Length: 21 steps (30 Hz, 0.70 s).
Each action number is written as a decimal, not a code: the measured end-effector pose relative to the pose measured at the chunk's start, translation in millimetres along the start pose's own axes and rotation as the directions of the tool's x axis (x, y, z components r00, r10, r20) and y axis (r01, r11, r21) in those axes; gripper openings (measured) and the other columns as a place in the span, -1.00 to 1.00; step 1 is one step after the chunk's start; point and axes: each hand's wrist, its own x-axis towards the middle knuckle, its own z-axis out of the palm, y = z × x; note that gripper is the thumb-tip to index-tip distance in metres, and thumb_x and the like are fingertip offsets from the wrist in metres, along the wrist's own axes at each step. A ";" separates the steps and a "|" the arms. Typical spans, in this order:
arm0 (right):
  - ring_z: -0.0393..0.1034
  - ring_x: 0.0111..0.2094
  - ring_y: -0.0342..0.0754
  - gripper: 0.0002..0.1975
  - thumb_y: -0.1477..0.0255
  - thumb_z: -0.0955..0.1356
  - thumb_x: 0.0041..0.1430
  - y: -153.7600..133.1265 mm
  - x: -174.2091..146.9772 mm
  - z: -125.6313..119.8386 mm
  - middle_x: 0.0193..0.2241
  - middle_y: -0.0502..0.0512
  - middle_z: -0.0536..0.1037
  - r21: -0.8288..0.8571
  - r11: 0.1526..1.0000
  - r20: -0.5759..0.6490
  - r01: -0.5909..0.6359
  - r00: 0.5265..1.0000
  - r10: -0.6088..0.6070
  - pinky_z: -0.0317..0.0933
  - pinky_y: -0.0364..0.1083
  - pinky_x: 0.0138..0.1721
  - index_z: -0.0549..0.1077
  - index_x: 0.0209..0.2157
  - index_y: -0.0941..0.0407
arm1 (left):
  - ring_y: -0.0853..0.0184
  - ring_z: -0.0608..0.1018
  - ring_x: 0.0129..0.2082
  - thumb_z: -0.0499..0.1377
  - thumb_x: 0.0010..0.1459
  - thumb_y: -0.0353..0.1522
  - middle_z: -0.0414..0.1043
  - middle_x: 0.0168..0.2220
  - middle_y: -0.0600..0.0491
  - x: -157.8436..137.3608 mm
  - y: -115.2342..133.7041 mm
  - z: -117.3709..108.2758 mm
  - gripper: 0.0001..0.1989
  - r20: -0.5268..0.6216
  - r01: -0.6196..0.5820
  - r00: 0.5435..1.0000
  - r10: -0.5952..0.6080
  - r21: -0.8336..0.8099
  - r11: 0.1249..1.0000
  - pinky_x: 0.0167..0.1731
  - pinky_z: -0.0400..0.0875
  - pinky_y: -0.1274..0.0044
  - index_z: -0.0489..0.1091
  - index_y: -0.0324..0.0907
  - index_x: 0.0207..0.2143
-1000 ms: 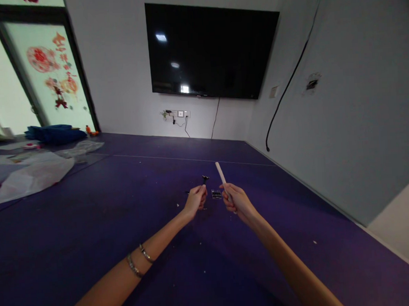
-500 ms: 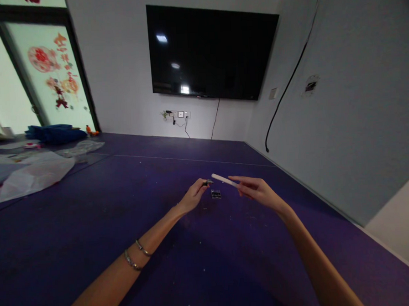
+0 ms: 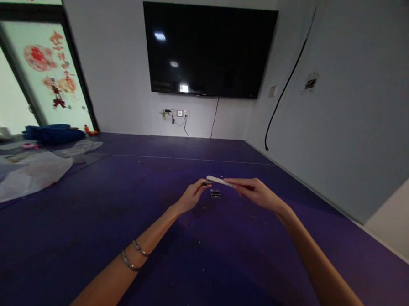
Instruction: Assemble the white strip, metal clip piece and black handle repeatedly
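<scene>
My left hand (image 3: 192, 195) is closed, pinching a small dark piece with a metallic glint, perhaps a circuit board (image 3: 207, 183), between thumb and fingers. In my right hand (image 3: 254, 191) is a thin white stick (image 3: 217, 180), gripped near its right end with the fingers closed. The stick's rounded left tip lies over the edge of the small piece; whether they touch I cannot tell. Just below the stick, a small dark rectangular part like a circuit board (image 3: 215, 194) lies flat on the purple surface (image 3: 210, 262).
White plastic sheeting (image 3: 37, 173) and a clear bag (image 3: 81, 148) lie at the left, with a folded blue cloth (image 3: 54, 133) behind. A black cable (image 3: 285, 89) hangs down the right wall. A television (image 3: 213, 50) is mounted on the far wall.
The white stick in my right hand has moved left, and its tip has come over the small piece. My left hand stays nearly where it was. The view has shifted slightly.
</scene>
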 end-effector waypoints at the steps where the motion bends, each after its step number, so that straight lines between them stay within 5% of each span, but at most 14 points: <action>1: 0.17 -0.54 -0.17 -0.63 0.31 0.22 0.15 0.0 0.0 0.2 -0.52 0.02 0.46 0.001 1.000 0.022 0.002 1.000 -0.002 0.10 -0.19 -0.50 0.41 -0.03 0.03 | 0.33 0.43 -0.16 -0.06 0.21 -0.33 0.42 -0.19 -0.01 0.1 0.3 -0.1 -0.73 0.003 0.002 1.000 -0.002 -0.003 1.000 -0.07 0.20 0.48 0.35 -0.16 -0.13; 4: 0.14 -0.56 -0.18 -0.65 0.31 0.23 0.14 -0.3 0.5 1.4 -0.57 -0.01 0.42 -0.005 1.000 0.111 0.005 0.994 -0.004 0.07 -0.20 -0.52 0.43 -0.05 0.02 | 0.32 0.42 -0.15 -0.06 0.21 -0.34 0.41 -0.16 -0.03 0.0 0.7 0.1 -0.71 0.014 -0.006 1.000 0.006 -0.021 1.000 -0.05 0.19 0.46 0.34 -0.16 -0.09; 8: 0.15 -0.55 -0.18 -0.63 0.31 0.22 0.15 -0.5 0.9 2.0 -0.55 0.00 0.44 -0.013 1.000 0.035 0.001 0.999 0.000 0.07 -0.20 -0.52 0.41 -0.02 0.02 | 0.30 0.42 -0.14 -0.03 0.19 -0.33 0.42 -0.15 -0.02 -0.3 1.0 0.9 -0.73 0.001 0.016 1.000 -0.016 -0.055 0.998 -0.03 0.18 0.45 0.35 -0.14 -0.10; 11: 0.15 -0.59 -0.19 -0.66 0.31 0.24 0.13 -0.9 0.2 1.0 -0.56 -0.01 0.46 -0.009 1.000 0.129 0.009 0.992 -0.007 0.06 -0.21 -0.55 0.45 -0.07 0.02 | 0.30 0.41 -0.11 -0.03 0.19 -0.33 0.40 -0.12 -0.02 -0.6 1.1 0.4 -0.71 0.009 0.014 1.000 -0.013 -0.066 0.998 -0.01 0.16 0.44 0.34 -0.16 -0.09; 15: 0.21 -0.53 -0.16 -0.64 0.31 0.23 0.13 -0.8 -0.7 -1.8 -0.47 0.02 0.50 -0.001 1.000 0.028 -0.016 0.999 0.016 0.11 -0.19 -0.49 0.42 -0.04 0.01 | 0.31 0.40 -0.11 -0.04 0.20 -0.32 0.41 -0.14 -0.01 -1.2 -0.8 -0.7 -0.72 0.014 0.019 1.000 -0.019 -0.019 1.000 -0.03 0.18 0.46 0.34 -0.15 -0.09; 21: 0.16 -0.58 -0.17 -0.66 0.32 0.25 0.12 0.8 -1.8 -5.1 -0.58 -0.01 0.44 -0.002 1.000 0.074 -0.022 0.997 0.022 0.08 -0.20 -0.55 0.44 -0.06 0.00 | 0.33 0.42 -0.16 -0.04 0.20 -0.34 0.42 -0.17 -0.01 -1.7 -1.8 1.1 -0.73 0.008 0.011 1.000 -0.011 -0.020 1.000 -0.07 0.21 0.49 0.35 -0.15 -0.10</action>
